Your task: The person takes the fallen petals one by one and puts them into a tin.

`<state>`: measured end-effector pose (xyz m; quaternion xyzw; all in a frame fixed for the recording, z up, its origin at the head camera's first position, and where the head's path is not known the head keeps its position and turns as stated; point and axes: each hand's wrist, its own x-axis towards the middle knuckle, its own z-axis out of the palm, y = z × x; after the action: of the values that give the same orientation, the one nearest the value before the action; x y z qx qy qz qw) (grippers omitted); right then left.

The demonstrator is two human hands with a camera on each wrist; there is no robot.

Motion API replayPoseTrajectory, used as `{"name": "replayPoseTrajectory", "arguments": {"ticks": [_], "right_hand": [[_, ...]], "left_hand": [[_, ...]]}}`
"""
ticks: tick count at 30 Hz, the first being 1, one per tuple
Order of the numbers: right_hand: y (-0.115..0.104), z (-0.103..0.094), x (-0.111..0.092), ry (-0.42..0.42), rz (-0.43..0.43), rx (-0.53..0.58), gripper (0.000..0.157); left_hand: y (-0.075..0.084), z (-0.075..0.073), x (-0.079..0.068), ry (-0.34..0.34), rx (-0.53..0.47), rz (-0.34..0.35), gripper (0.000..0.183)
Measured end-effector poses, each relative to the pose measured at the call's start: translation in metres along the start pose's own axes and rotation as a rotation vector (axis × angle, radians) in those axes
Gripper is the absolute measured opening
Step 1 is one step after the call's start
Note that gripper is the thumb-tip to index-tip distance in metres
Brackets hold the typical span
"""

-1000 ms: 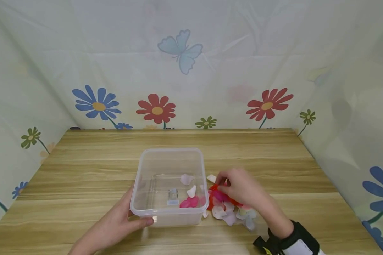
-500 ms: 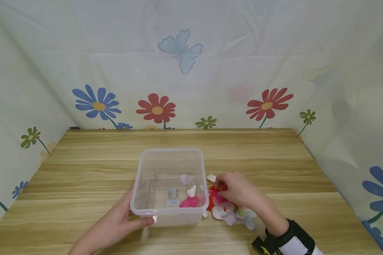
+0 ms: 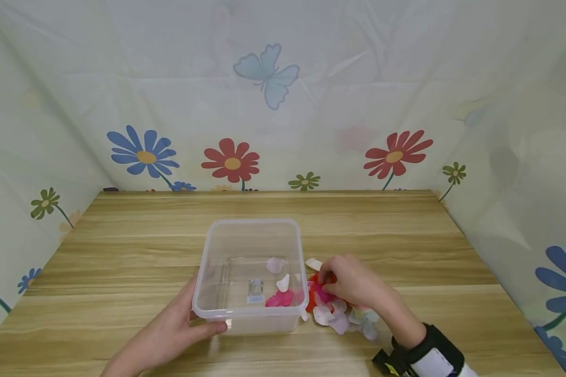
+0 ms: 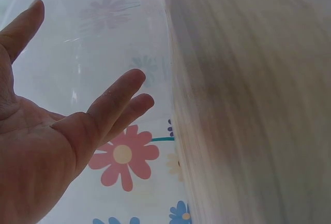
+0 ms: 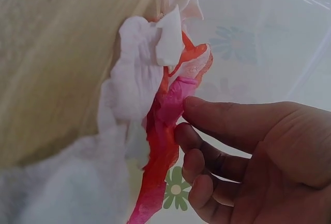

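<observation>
A clear plastic box, without a lid, stands on the table. My left hand rests against its left side, the thumb along the front corner; in the left wrist view the fingers are straight and spread against the clear wall. Inside the box lie a pink petal, a white petal and a pale lilac petal. My right hand is at the loose heap of artificial petals right of the box. Its thumb and curled forefinger pinch a bright pink petal among red ones.
A single white petal lies behind the heap, close to the box. The wooden table reaches back to a flowered cloth backdrop, which also hangs at both sides. A black strap is on the right wrist.
My right hand has shifted slightly down and left over the petals, its thumb and fingers now at a bright pink one. The box and left hand look the same.
</observation>
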<state>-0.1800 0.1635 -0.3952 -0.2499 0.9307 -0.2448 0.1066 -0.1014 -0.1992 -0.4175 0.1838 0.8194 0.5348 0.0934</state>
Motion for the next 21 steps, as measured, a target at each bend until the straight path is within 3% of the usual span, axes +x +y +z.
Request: {"name": "replayPoseTrajectory", "arguments": {"ticks": [9, 21], "right_hand": [[0.001, -0.003, -0.001, -0.009, -0.005, 0.041, 0.017], [-0.006, -0.026, -0.009, 0.086, -0.085, 0.103, 0.009]], "left_hand": [[0.003, 0.001, 0.000, -0.003, -0.012, -0.054, 0.107], [0.000, 0.001, 0.000, 0.002, -0.014, -0.026, 0.107]]}}
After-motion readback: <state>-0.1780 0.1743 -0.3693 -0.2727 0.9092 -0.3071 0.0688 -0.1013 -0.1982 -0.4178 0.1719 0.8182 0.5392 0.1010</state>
